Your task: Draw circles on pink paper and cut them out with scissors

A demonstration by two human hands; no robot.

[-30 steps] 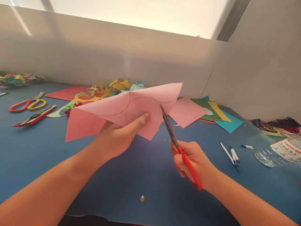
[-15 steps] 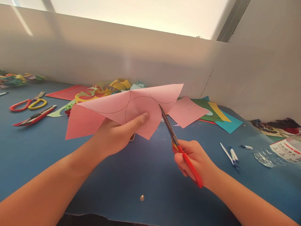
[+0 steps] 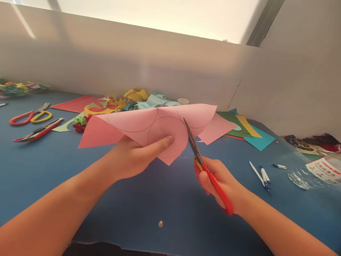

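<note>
A pink paper sheet (image 3: 130,122) with drawn circles hangs bent above the table. My left hand (image 3: 135,156) pinches it, the thumb on top inside one circle and the other fingers hidden underneath. In my right hand (image 3: 215,177) are red-handled scissors (image 3: 217,188) with a bit of yellow inside the handle. Their dark blades look closed, pointing up and away, with the tip at the right part of the sheet beside the thumb's circle. The sheet's lower edge is cut along part of that circle and comes to a point below it.
On the blue table (image 3: 128,220) lie red-and-yellow scissors (image 3: 32,115) and red pliers (image 3: 39,131) at left. Paper scraps (image 3: 135,95) line the wall. Coloured sheets (image 3: 259,137), pens (image 3: 259,174) and a clear bottle (image 3: 306,177) are at right; a small bead (image 3: 160,224) lies in front.
The pink sheet and my left hand have shifted right and the sheet's top edge has tilted flatter, showing pale blue scraps behind. The scissors have moved slightly right.
</note>
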